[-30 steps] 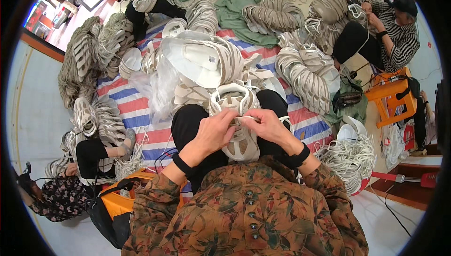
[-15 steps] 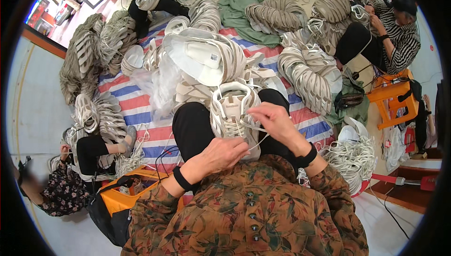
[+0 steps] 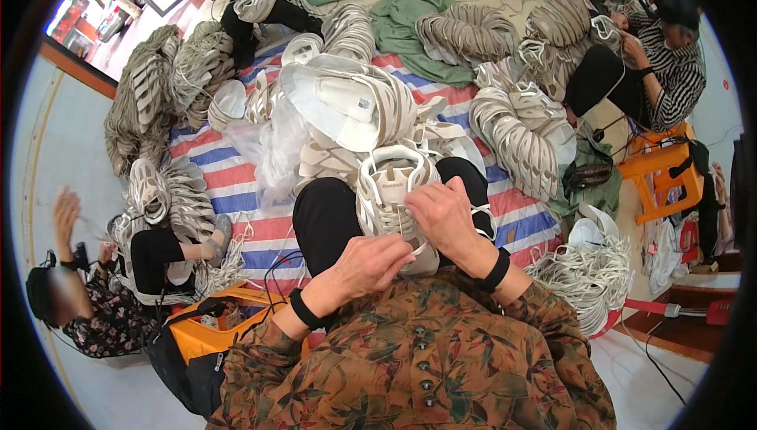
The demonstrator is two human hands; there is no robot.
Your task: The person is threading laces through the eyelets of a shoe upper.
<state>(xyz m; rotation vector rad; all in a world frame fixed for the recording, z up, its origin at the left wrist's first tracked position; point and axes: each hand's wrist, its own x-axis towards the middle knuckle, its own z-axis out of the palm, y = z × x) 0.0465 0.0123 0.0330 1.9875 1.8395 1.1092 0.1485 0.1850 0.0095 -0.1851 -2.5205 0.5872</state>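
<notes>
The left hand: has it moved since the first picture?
Yes. Judged against the striped sheet, the left hand has moved toward the person's body, nearer the shoe's toe.

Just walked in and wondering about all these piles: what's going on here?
The person's left hand and right hand are both at the lacing of a beige-and-white shoe between their knees. Lace already crosses part of its front; exactly what each hand grips is hard to tell. Beyond, nested shoe uppers lie on a striped sheet. Loose laces are heaped at right.
</notes>
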